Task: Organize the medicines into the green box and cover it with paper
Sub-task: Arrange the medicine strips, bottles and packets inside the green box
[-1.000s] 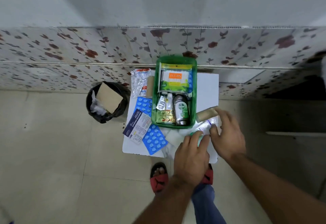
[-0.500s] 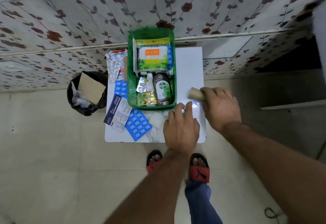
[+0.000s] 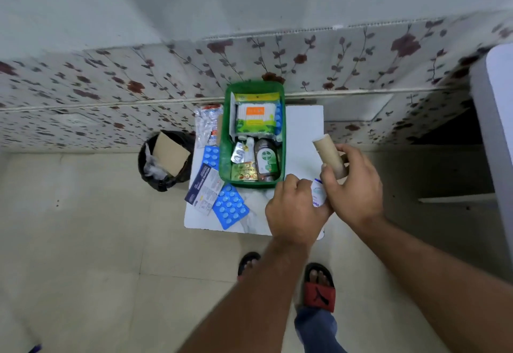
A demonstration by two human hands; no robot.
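A green box (image 3: 223, 158) stands on a small white table (image 3: 304, 122) against the wall. It holds a cotton-bud pack (image 3: 255, 118), a brown bottle (image 3: 266, 159), foil strips and a gold blister. To its left lie blue blister packs (image 3: 230, 209), a leaflet box (image 3: 204, 186) and silver strips (image 3: 205, 123). My right hand (image 3: 352, 186) grips a brown cardboard roll (image 3: 329, 155), lifted off the table right of the box. My left hand (image 3: 293, 209) is closed on a small white tube or packet (image 3: 317, 193) at the table's front.
A black-lined bin (image 3: 166, 158) with a piece of cardboard stands on the floor left of the table. The floral-tiled wall runs behind. A white surface edge (image 3: 497, 130) rises at far right. My sandalled feet (image 3: 319, 287) are just below the table.
My right hand has lifted the cardboard roll off the table and tilted it upright. My left hand has closed around the white packet. The camera view shifted.
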